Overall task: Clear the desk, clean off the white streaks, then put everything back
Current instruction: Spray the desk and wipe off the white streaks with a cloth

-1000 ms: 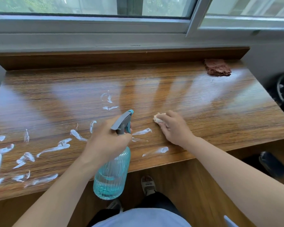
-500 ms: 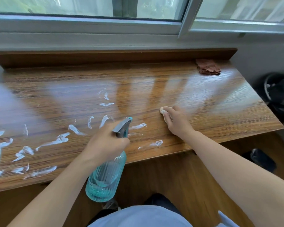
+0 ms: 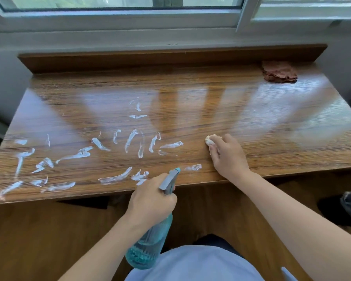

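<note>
Head view, only cam. Desk was already cleared, w/ nothing on top except a brown rag crumpled at the far right corner by the back ledge. So step one looked done. Cleaning was partway at most: the right half of the top read glossy and streak-free, but white streaks covered the left and centre, from the near left edge up toward the middle, plus one small smear near the front edge between your hands. Most of the wiping was left, and the put-back step hadn't begun; the items to return weren't in view.

Your right hand lay palm-down on the desk right of centre, fingers curled over a small pale wad, cloth or tissue, can't tell which, pressing it to the wood just right of the nearest streak. Grip: clenched on the wad.

Your left hand was off the front edge, below desk level, wrapped round the neck of a teal spray bottle, grasping it firmly. Nozzle pointed up and right toward the small smear. Whether a finger sat on the trigger, couldn't tell. Bottle body hung tilted over your lap.
</note>
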`<action>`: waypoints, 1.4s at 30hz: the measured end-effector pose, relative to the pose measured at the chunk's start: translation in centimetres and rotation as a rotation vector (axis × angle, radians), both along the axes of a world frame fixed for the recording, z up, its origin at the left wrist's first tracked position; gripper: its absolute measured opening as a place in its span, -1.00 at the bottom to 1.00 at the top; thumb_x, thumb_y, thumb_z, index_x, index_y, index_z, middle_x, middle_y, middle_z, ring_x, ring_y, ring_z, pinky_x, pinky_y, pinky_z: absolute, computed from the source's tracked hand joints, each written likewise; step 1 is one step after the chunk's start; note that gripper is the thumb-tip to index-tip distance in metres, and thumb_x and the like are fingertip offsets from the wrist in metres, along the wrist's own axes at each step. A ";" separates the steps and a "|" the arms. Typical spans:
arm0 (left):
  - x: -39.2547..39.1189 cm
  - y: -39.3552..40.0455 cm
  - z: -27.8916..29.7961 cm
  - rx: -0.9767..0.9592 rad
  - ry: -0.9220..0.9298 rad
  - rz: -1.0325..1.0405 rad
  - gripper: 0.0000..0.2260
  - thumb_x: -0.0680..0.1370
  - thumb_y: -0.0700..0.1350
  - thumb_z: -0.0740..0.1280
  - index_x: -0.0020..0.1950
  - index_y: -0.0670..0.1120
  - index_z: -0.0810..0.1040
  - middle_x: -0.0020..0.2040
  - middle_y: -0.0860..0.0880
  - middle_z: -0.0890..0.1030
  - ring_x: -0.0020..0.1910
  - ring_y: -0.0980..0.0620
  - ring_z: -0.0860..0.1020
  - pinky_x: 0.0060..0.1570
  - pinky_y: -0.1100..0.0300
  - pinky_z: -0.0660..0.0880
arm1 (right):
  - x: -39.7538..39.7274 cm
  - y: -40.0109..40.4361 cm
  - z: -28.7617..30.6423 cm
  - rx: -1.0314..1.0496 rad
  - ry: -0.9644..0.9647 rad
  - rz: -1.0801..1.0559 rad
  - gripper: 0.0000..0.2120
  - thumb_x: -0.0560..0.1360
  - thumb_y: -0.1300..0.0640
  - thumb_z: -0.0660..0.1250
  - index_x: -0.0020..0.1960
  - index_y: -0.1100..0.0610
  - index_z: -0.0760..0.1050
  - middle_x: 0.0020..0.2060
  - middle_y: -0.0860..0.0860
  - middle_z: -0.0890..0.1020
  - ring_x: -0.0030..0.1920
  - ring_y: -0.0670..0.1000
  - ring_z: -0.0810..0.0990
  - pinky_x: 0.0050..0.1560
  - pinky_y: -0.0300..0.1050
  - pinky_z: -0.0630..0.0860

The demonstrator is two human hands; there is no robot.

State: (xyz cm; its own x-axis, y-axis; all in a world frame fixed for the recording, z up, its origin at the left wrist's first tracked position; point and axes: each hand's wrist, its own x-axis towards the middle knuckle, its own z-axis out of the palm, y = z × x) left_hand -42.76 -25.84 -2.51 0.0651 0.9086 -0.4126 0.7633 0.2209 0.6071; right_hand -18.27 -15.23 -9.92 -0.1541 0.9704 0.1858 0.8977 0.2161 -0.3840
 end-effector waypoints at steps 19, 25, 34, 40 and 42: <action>2.1 -1.2 -0.5 0.034 0.010 0.014 -0.91 0.57 -0.07 0.32 -0.04 0.12 0.44 -0.19 0.06 0.58 -0.19 0.02 0.58 -0.13 -0.04 0.63 | 2.1 1.2 0.6 -0.184 0.121 0.126 -0.61 0.65 0.00 0.28 0.45 0.04 0.49 -0.02 0.01 0.47 -0.03 0.05 0.51 0.04 0.01 0.53; -0.4 -0.9 1.1 0.087 -0.064 0.132 -0.85 0.53 -0.15 0.34 -0.02 0.11 0.48 -0.28 0.05 0.50 -0.33 0.02 0.47 -0.31 0.11 0.41 | -1.6 0.5 0.8 -0.055 -0.022 0.080 -0.70 0.64 0.07 0.28 0.34 0.08 0.55 0.04 0.04 0.57 0.02 0.09 0.54 0.05 0.03 0.52; -2.8 0.1 2.0 0.116 -0.159 0.209 -0.81 0.52 -0.21 0.33 -0.01 0.09 0.55 -0.33 0.06 0.48 -0.43 0.07 0.41 -0.39 0.12 0.40 | -1.6 -0.3 1.1 -0.071 -0.056 0.264 -0.74 0.63 0.07 0.29 0.28 0.07 0.57 0.00 -0.02 0.60 -0.05 0.02 0.54 0.03 0.02 0.52; -3.4 0.1 2.4 0.155 -0.163 0.198 -0.82 0.53 -0.23 0.33 -0.02 0.07 0.56 -0.36 0.09 0.46 -0.42 0.08 0.40 -0.36 0.15 0.36 | -3.8 -4.0 1.3 -0.081 -0.030 0.398 -0.79 0.61 0.08 0.28 0.22 0.06 0.56 -0.08 -0.09 0.54 -0.12 -0.07 0.47 -0.05 -0.11 0.48; -3.3 0.2 2.3 0.152 -0.181 0.206 -0.83 0.53 -0.23 0.33 -0.03 0.06 0.56 -0.36 0.08 0.45 -0.42 0.08 0.40 -0.36 0.14 0.37 | -3.9 -4.9 2.1 -0.154 -0.056 0.594 -0.78 0.62 0.07 0.27 0.23 0.04 0.56 -0.12 -0.12 0.51 -0.18 -0.11 0.41 -0.14 -0.18 0.41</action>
